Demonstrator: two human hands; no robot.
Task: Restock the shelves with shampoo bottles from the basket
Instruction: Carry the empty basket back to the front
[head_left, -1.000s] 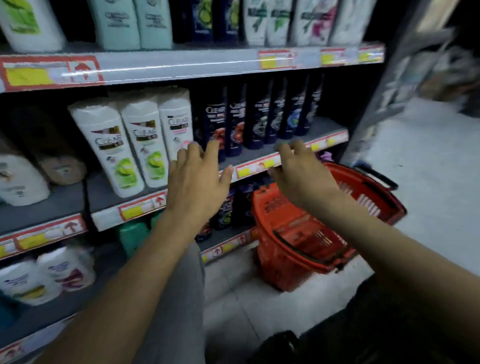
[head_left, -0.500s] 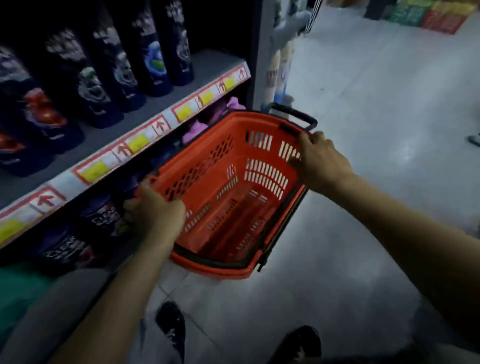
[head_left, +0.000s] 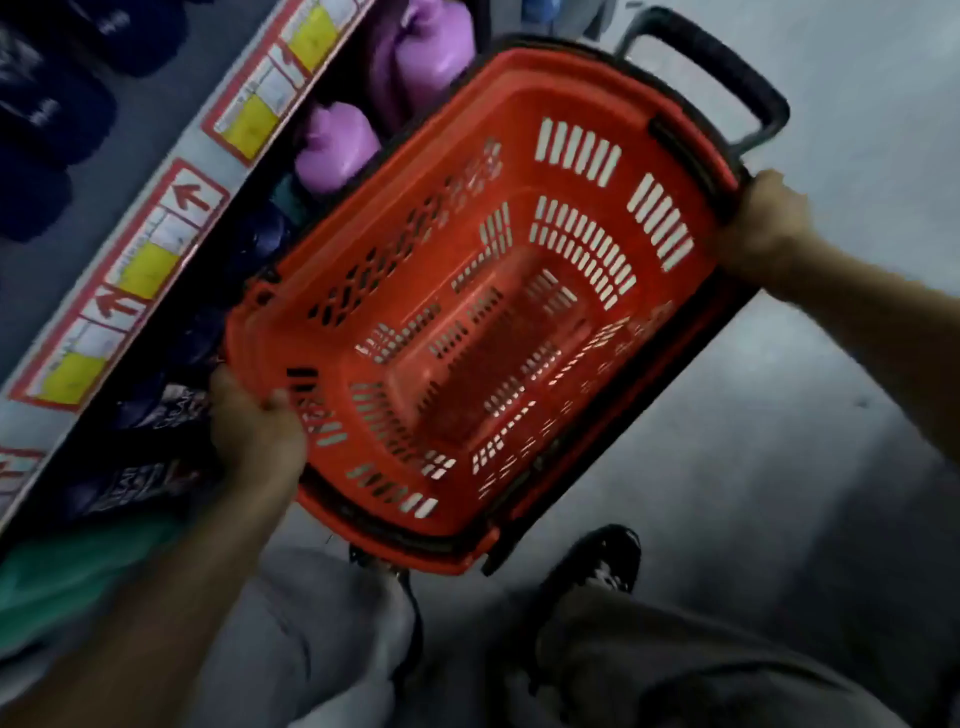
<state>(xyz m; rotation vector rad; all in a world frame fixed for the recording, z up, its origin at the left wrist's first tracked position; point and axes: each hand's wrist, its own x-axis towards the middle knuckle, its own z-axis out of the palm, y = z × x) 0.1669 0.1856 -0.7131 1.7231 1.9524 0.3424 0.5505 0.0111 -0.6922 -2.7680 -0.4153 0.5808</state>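
An orange plastic basket (head_left: 582, 156) with slotted walls fills the middle of the view, and nothing lies inside it. My left hand (head_left: 254, 434) grips its near-left rim, thumb curled over the edge. My right hand (head_left: 766, 228) grips the far-right rim beside the black handle (head_left: 727, 78). The basket is tilted, lifted close beside the shelving. Dark shampoo bottles (head_left: 156, 410) stand on the low shelf just left of my left hand.
A shelf edge (head_left: 156, 244) with red-and-yellow price tags runs diagonally at left, dark bottles above it. Purple bottles (head_left: 337, 145) sit below it near the basket's far corner. Grey floor (head_left: 831, 441) spreads to the right. My knees and black shoes (head_left: 597, 566) are below.
My hands left the shelf and took hold of the basket on both sides. It has since come up closer to me, and my view has tipped downward.
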